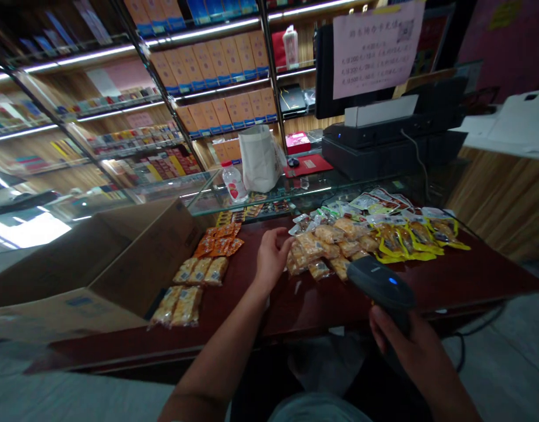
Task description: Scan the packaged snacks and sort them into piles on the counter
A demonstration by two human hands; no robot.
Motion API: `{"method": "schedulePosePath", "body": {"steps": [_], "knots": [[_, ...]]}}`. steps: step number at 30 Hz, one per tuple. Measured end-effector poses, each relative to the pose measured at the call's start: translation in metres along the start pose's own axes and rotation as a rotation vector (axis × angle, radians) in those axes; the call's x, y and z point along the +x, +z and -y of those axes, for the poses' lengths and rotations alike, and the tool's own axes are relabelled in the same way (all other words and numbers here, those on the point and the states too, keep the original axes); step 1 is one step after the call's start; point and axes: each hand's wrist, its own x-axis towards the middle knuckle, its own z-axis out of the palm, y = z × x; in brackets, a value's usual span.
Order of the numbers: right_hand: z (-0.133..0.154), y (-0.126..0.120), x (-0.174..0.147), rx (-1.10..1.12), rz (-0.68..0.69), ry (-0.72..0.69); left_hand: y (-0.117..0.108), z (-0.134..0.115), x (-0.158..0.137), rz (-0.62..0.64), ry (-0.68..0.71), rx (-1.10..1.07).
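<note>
My right hand (pixel 403 340) is wrapped round the handle of a dark barcode scanner (pixel 379 284) with a lit blue light, its head tilted over the packets. At the left edge of a heap of clear-wrapped tan snack packets (pixel 313 247) is my left hand (pixel 272 258). Its fingers are curved and apart, with nothing visible between them; whether the fingertips touch a packet I cannot tell. Several more tan packets (pixel 187 302) lie in rows to the left, below small orange packets (pixel 220 240). Yellow-edged packets (pixel 403 237) lie right of the heap.
An open cardboard box (pixel 120 252) stands on the left of the dark red table (pixel 269 319). Behind are a glass counter with a bottle (pixel 234 183), a white bag (pixel 261 158) and a monitor (pixel 324 76). A cable (pixel 484 319) hangs at the table's right front.
</note>
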Motion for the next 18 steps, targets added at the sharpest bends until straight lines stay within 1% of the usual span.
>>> {"method": "schedulePosePath", "body": {"steps": [3, 6, 9, 11, 12, 14, 16, 18], "knots": [[-0.005, -0.002, 0.003, -0.039, 0.002, 0.010, -0.027, 0.004, -0.030, -0.013, 0.050, 0.176], [-0.005, -0.001, 0.007, -0.045, 0.007, 0.002, -0.060, 0.017, -0.052, -0.036, 0.045, 0.463], [-0.001, 0.004, 0.012, -0.020, 0.030, -0.006, -0.093, 0.041, -0.062, -0.028, -0.062, 0.821], [0.002, 0.009, 0.014, -0.011, 0.036, -0.006, -0.108, 0.056, -0.066, 0.027, -0.145, 0.982], [0.003, 0.012, 0.014, -0.010, 0.041, -0.007, -0.114, 0.061, -0.068, 0.063, -0.168, 1.020], [0.005, 0.018, 0.014, -0.006, 0.061, -0.004, -0.120, 0.066, -0.073, 0.118, -0.174, 1.023], [0.006, 0.023, 0.013, 0.006, 0.091, -0.001, -0.121, 0.067, -0.078, 0.135, -0.160, 0.960], [0.005, 0.027, 0.012, 0.010, 0.100, 0.004, -0.119, 0.065, -0.080, 0.130, -0.160, 0.846]]}}
